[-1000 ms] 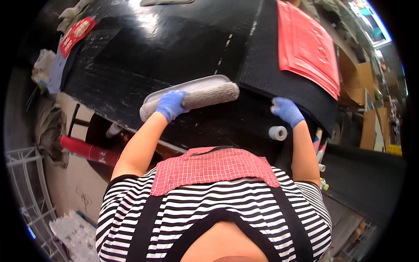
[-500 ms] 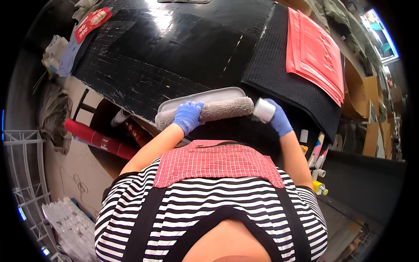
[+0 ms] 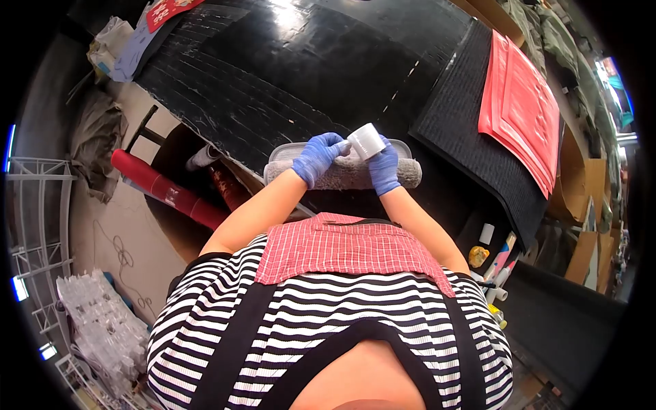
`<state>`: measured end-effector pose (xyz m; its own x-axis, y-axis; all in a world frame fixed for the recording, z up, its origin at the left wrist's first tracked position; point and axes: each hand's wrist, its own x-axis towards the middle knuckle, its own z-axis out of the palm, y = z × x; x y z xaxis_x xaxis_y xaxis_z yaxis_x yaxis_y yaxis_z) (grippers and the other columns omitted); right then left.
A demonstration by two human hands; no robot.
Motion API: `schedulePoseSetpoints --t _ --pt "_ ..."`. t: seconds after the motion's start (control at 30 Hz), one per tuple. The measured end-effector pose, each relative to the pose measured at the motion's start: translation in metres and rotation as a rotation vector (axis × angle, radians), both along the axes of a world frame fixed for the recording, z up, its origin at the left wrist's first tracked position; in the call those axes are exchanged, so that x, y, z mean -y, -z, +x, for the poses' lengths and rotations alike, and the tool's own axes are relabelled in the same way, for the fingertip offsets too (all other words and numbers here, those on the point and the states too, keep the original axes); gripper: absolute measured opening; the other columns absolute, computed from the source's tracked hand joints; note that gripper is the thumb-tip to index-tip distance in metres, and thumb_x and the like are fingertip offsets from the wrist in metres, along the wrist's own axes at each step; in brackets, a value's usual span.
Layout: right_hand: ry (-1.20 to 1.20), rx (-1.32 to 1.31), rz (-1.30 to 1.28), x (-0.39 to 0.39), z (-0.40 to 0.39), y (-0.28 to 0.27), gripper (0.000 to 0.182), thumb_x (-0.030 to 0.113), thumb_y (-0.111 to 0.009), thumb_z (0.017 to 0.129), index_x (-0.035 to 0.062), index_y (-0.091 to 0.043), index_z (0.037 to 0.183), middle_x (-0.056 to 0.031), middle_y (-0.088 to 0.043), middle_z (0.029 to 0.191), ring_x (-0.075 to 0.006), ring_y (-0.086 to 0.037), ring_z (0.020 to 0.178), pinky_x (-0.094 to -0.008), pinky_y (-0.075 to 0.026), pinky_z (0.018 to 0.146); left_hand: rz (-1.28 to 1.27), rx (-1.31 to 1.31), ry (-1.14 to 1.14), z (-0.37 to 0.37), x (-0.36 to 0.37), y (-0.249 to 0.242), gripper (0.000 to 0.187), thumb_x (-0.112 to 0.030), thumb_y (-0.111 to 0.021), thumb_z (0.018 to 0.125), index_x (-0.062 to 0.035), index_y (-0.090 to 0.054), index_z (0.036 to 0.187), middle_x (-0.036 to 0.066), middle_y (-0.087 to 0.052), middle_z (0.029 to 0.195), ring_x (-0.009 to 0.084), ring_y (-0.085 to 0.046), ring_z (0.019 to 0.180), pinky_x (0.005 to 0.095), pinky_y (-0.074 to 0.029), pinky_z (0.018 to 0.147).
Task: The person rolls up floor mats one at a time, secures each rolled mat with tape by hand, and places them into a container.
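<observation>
A rolled plush grey mat [image 3: 345, 178] lies near the front edge of the black table, part of its ribbed backing [image 3: 283, 152] showing behind it. My right hand [image 3: 385, 169], in a blue glove, grips a roll of tape [image 3: 367, 141] over the mat. My left hand [image 3: 316, 160], also gloved in blue, is closed at the left side of the tape roll. A pale strip, seemingly the loose end of the tape, is between its fingertips. Both hands are above the mat and partly hide it.
Red printed sheets [image 3: 523, 109] rest on a black ribbed mat [image 3: 451, 113] at the right. Small tubes and a yellow item [image 3: 479, 256] sit by my right arm. A red roll [image 3: 167, 191] leans at the left, below the black table [image 3: 273, 75].
My right hand has brought the tape roll leftward over the mat. My left hand has lifted from the mat's plush surface to the tape roll. The view has shifted slightly.
</observation>
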<state>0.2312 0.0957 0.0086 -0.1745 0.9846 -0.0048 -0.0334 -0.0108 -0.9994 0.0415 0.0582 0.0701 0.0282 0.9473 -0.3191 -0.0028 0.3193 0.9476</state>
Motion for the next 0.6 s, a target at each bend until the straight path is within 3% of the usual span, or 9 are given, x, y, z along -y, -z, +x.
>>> schedulePoseSetpoints --t 0.07,0.13,0.2,0.23,0.27,0.37,0.47,0.57,0.6 --pt "0.001 -0.095 -0.092 -0.006 0.014 0.020 0.023 0.013 -0.063 0.098 0.0044 -0.064 0.119 -0.0073 -0.070 0.109 -0.0153 -0.067 0.099 -0.0303 -0.055 0.085 0.015 -0.084 0.055 -0.004 -0.003 0.011 0.031 -0.032 -0.076 0.090 -0.0019 -0.070 0.092 0.003 -0.069 0.081 0.0109 -0.058 0.078 0.0311 -0.049 0.077" --pt "-0.031 -0.398 -0.141 -0.001 0.024 0.030 0.030 0.011 -0.055 0.101 0.0027 -0.059 0.129 -0.0096 -0.067 0.118 -0.0180 -0.065 0.106 -0.0312 -0.054 0.094 0.035 -0.518 0.209 -0.007 -0.009 0.007 0.022 -0.026 -0.073 0.089 -0.0042 -0.070 0.093 0.012 -0.071 0.084 0.0234 -0.066 0.079 0.0377 -0.052 0.075" --pt "-0.055 -0.471 -0.184 0.023 0.027 -0.015 0.033 0.018 -0.044 0.106 0.0020 -0.057 0.132 -0.0110 -0.065 0.121 -0.0204 -0.065 0.108 -0.0332 -0.052 0.100 0.121 -0.875 0.356 -0.007 -0.014 0.007 0.019 -0.023 -0.071 0.088 -0.0046 -0.070 0.094 0.017 -0.072 0.087 0.0324 -0.069 0.083 0.0420 -0.054 0.077" --pt "-0.079 -0.847 -0.472 0.029 0.030 -0.025 0.035 0.020 -0.043 0.107 0.0020 -0.056 0.134 -0.0110 -0.065 0.121 -0.0213 -0.065 0.108 -0.0346 -0.051 0.101 0.129 -0.851 0.408 -0.007 -0.015 0.007 0.011 -0.014 -0.069 0.085 -0.0048 -0.068 0.092 0.021 -0.070 0.092 0.0396 -0.067 0.088 0.0437 -0.052 0.080" --pt "-0.127 -0.327 -0.058 0.044 0.029 -0.030 0.033 0.021 -0.048 0.106 0.0025 -0.059 0.130 -0.0108 -0.067 0.117 -0.0210 -0.065 0.107 -0.0349 -0.051 0.100 0.206 -0.890 0.524 -0.009 -0.017 0.014 0.013 -0.014 -0.068 0.085 -0.0060 -0.069 0.094 0.020 -0.070 0.093 0.0396 -0.067 0.090 0.0442 -0.053 0.081" --pt "-0.048 -0.487 -0.290 0.052 0.022 -0.025 0.029 0.014 -0.051 0.104 0.0029 -0.060 0.130 -0.0080 -0.068 0.114 -0.0165 -0.065 0.104 -0.0305 -0.054 0.092 0.380 -0.936 0.882 -0.014 -0.029 0.067 0.019 -0.013 -0.065 0.084 -0.0108 -0.072 0.102 0.018 -0.073 0.097 0.0394 -0.069 0.095 0.0447 -0.054 0.084" --pt "-0.080 -0.249 -0.126 0.040 0.010 -0.013 0.026 0.011 -0.054 0.102 0.0043 -0.061 0.127 -0.0071 -0.069 0.114 -0.0158 -0.066 0.103 -0.0283 -0.055 0.088 0.264 -0.956 1.141 -0.021 -0.043 0.051 0.027 -0.014 -0.060 0.088 -0.0160 -0.073 0.112 0.017 -0.073 0.102 0.0369 -0.070 0.097 0.0431 -0.055 0.083" --pt "-0.092 -0.549 -0.402 0.004 -0.011 0.027 0.025 0.020 -0.059 0.099 0.0028 -0.064 0.117 -0.0117 -0.070 0.108 -0.0219 -0.068 0.101 -0.0343 -0.055 0.087 0.110 -0.807 0.963 -0.028 -0.028 0.017 0.030 -0.012 -0.053 0.092 -0.0115 -0.069 0.118 0.017 -0.072 0.110 0.0377 -0.068 0.101 0.0415 -0.053 0.090" --pt "-0.070 -0.600 -0.436 -0.005 -0.017 0.032 0.024 0.019 -0.057 0.100 0.0019 -0.064 0.115 -0.0124 -0.070 0.107 -0.0231 -0.068 0.099 -0.0363 -0.055 0.089 0.090 -0.943 0.779 -0.008 -0.010 -0.022 0.029 -0.018 -0.055 0.093 -0.0064 -0.067 0.117 0.020 -0.071 0.109 0.0366 -0.068 0.100 0.0405 -0.054 0.089"
